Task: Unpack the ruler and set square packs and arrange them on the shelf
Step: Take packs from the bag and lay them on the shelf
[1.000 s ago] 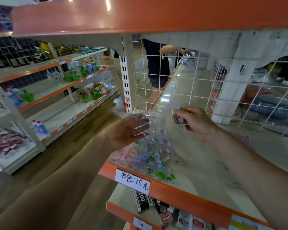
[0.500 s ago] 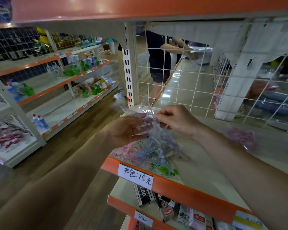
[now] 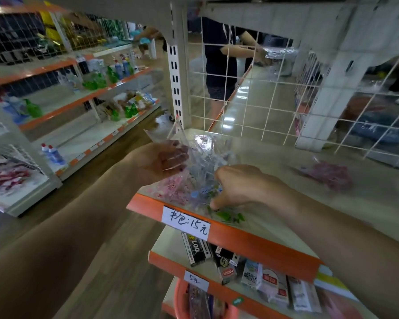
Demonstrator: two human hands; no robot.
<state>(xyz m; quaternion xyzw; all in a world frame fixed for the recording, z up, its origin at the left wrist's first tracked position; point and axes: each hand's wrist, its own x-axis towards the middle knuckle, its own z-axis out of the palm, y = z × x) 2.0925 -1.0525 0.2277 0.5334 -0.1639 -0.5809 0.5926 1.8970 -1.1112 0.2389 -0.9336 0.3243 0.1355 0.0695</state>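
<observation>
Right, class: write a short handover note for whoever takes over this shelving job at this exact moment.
Left hand holds the clear bag open above the shelf. Right hand reaches down onto the ruler packs at the shelf's front edge; its grip is hidden. One blurred pinkish pack lies further right. Done: bag open. To do: empty the bag, arrange the packs.

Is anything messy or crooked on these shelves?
Yes. The small boxes on the lower shelf lie tipped at different angles, not in a row. On the shelf above, one pinkish pack lies alone, far from the pile of packs at the front edge.
</observation>
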